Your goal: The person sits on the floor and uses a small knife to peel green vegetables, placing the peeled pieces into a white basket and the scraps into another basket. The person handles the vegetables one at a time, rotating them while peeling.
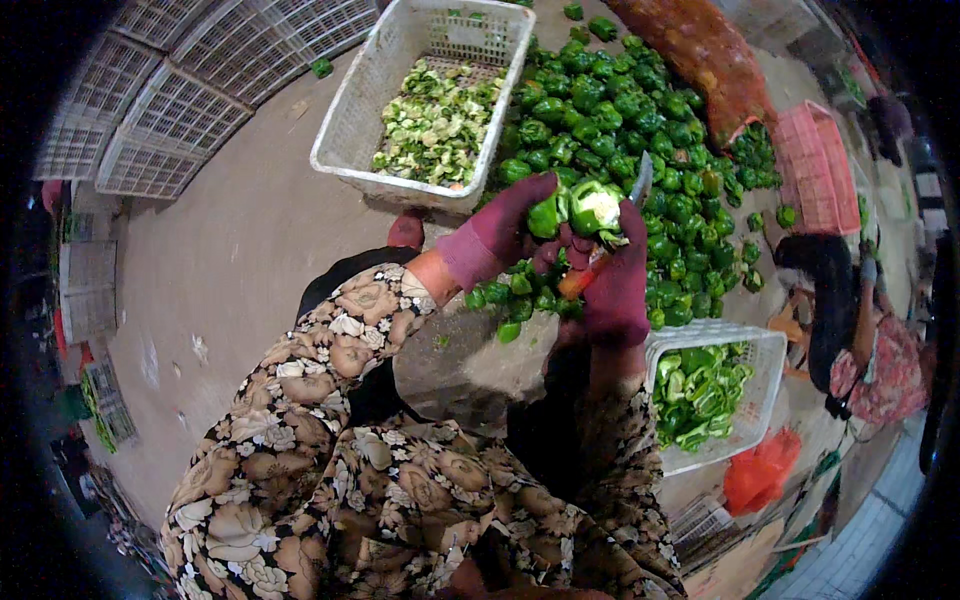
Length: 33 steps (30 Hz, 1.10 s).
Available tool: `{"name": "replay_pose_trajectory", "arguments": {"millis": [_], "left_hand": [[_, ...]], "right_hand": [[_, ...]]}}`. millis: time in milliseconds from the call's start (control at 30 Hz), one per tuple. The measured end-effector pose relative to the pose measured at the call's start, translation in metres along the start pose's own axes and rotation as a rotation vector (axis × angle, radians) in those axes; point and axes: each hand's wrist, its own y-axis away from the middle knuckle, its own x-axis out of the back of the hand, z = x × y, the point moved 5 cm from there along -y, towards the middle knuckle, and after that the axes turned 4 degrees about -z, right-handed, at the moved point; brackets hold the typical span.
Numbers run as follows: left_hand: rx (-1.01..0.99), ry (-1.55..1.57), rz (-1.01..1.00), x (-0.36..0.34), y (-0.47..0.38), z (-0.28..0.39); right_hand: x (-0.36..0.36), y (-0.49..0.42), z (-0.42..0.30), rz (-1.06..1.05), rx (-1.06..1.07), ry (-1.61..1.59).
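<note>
My left hand [510, 225], in a maroon knit glove, holds a piece of green bell pepper [546, 214]. Right beside it, my gloved right hand [616, 277] grips a knife [643, 178], its blade pointing up and its orange-red handle crossing the palm. A cut pepper part with a pale seed core [598, 207] sits at the fingers of the right hand, close against the other piece. Beneath and beyond both hands lies a large heap of whole green bell peppers [600, 112] on the floor.
A white plastic crate [327, 154] holds pale pepper cores. Another white crate [776, 375] at the right holds cut green peppers. Farther right are pink crates [817, 169] and a seated person [885, 367]. A filled red mesh sack [705, 60] lies behind the heap; stacked crates [187, 105] stand upper left.
</note>
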Motion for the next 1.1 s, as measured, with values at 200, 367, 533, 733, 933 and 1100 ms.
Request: {"name": "replay_pose_trajectory", "arguments": {"millis": [200, 367, 533, 733, 933, 1100], "left_hand": [[0.048, 0.023, 0.212, 0.019, -0.046, -0.022], [0.035, 0.049, 0.093, 0.015, -0.073, -0.131], [-0.026, -0.864, -0.083, -0.016, -0.107, -0.138], [-0.153, -0.543, 0.119, -0.069, -0.088, -0.031], [-0.576, -1.172, 0.22, -0.108, -0.061, -0.021], [-1.012, -1.593, 0.267, -0.097, -0.052, -0.032]], "right_hand": [[0.026, -0.014, -0.023, 0.071, 0.119, -0.218], [0.0, 0.032, -0.059, 0.02, 0.289, 0.063], [0.024, 0.049, -0.088, 0.225, 0.383, 0.07], [0.043, 0.068, -0.121, 0.483, 0.531, 0.358], [0.024, 0.043, -0.094, 0.406, 0.624, 0.48], [0.03, 0.036, -0.078, 0.372, 0.57, 0.322]]}}
